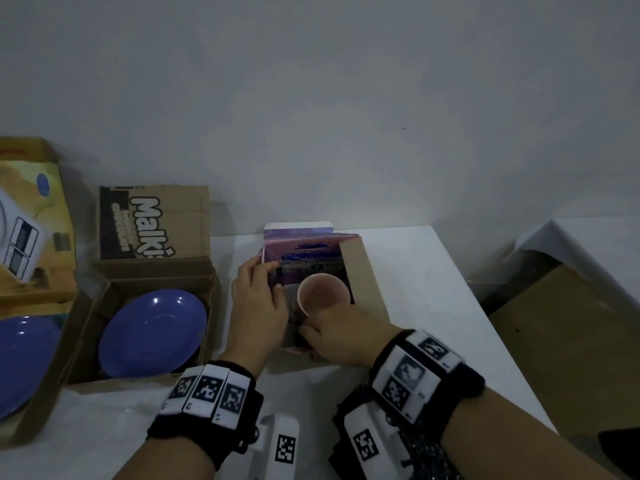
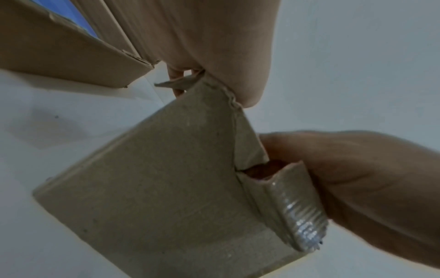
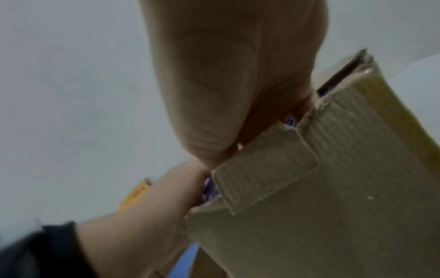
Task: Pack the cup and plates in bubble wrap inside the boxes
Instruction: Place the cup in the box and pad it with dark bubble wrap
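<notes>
Right hand (image 1: 341, 336) fingers grip box (image 1: 363, 282) | left hand (image 1: 258, 299) pinches flap | pink cup (image 1: 323, 294) upright inside

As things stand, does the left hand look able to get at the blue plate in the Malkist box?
Probably yes: the blue plate lies uncovered in the open Malkist box just beside the left hand, but that hand is busy on the small box holding the cup.

Both wrists: black bands w/ white blocks bearing b/w square tag markers; bare forearms, left hand (image 1: 258, 299) & right hand (image 1: 341, 336) bare.
</notes>
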